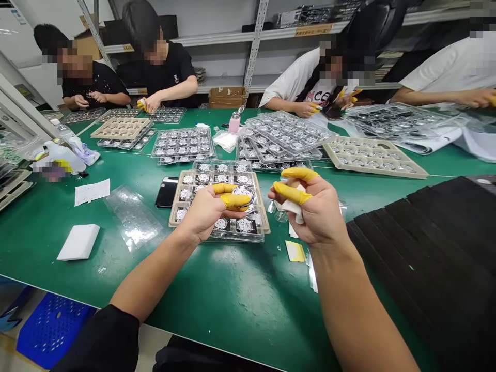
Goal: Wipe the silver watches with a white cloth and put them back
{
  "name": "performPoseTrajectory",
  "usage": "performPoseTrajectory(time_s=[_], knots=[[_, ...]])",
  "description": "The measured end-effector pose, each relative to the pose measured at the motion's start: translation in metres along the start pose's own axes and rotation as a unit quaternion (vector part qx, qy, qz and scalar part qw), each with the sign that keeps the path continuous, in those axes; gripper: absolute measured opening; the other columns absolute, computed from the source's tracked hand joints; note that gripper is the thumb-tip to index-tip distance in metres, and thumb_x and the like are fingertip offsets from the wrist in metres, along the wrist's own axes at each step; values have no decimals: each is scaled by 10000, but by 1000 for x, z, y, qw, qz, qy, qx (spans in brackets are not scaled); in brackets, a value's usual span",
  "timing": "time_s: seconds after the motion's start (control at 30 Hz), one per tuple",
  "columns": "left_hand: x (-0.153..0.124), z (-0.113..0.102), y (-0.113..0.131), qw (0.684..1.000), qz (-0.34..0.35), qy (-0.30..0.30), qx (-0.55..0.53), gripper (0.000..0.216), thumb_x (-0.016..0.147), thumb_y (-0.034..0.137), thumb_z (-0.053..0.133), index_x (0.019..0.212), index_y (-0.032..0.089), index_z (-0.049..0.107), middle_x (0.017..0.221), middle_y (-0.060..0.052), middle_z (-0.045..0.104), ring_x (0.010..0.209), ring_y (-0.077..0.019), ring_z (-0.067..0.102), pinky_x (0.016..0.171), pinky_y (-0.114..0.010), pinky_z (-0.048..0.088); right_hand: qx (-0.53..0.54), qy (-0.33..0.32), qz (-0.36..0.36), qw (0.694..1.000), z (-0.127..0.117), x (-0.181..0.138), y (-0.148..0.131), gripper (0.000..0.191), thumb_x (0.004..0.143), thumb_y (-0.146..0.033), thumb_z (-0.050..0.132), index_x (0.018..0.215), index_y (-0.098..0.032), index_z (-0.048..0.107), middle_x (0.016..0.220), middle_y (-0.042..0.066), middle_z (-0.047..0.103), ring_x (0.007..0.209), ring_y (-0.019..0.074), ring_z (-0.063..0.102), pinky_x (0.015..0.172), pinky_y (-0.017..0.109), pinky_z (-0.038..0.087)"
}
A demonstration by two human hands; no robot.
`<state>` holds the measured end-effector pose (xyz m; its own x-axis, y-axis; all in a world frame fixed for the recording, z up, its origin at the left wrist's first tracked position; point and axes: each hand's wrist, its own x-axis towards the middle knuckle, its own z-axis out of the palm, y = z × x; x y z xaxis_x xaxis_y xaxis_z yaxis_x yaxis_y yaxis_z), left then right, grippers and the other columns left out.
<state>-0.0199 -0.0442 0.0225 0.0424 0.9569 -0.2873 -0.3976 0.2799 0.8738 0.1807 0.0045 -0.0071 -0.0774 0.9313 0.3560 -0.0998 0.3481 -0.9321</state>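
My left hand, with yellow finger cots on its fingers, pinches a round part with a shiny metal rim, which looks like a watch dial. Beneath it lies a clear plastic tray of similar round parts on black squares, stacked on a beige tray. Off to the right, my right hand, also in yellow finger cots, is closed on a crumpled white wipe. The two hands are apart. Part of the round piece is covered by my left fingers.
A black phone lies left of the trays, near a clear plastic sheet and a white pad. Behind are more stacked trays and a pink bottle. Black sheets cover the right side. Several people work opposite.
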Motion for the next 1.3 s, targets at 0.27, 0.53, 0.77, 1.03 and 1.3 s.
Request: performPoseTrajectory(time_s=[0.27,0.53,0.77,1.03,1.3], knots=[[1,1,-2,997,25,-10,69,322,641,97,914,883,105,702,839,-45,734,686,-133,699,673,-311,657,-191,5,-128,973,18,-15,-2,369,835,-285,769,1186,-239,669,1065,54,738,695,124,626,631,292,552],[-3,1,-3,955,109,36,272,311,635,193,840,933,145,767,776,-52,780,668,-179,714,588,-254,555,-334,6,-325,885,26,-19,17,472,796,5,540,1196,-221,651,964,12,781,826,146,724,745,263,582],[0,-3,3,933,88,83,338,390,577,249,799,959,187,755,878,-53,816,827,-247,772,695,-283,573,-467,10,-327,822,34,-15,34,594,727,-22,536,1282,-218,619,1081,41,774,915,181,722,728,265,563],[7,-8,-2,931,100,89,340,383,581,195,759,963,176,748,888,-56,815,840,-246,771,736,-301,575,-459,57,-376,803,42,-16,37,541,708,-13,515,1210,-169,643,1071,69,765,906,178,720,715,256,546],[8,-5,-17,920,147,70,356,274,681,141,756,953,170,767,844,-43,804,760,-192,760,690,-269,562,-435,112,-415,791,44,-23,36,439,682,27,471,1039,-172,630,951,60,759,778,169,697,635,253,484]])
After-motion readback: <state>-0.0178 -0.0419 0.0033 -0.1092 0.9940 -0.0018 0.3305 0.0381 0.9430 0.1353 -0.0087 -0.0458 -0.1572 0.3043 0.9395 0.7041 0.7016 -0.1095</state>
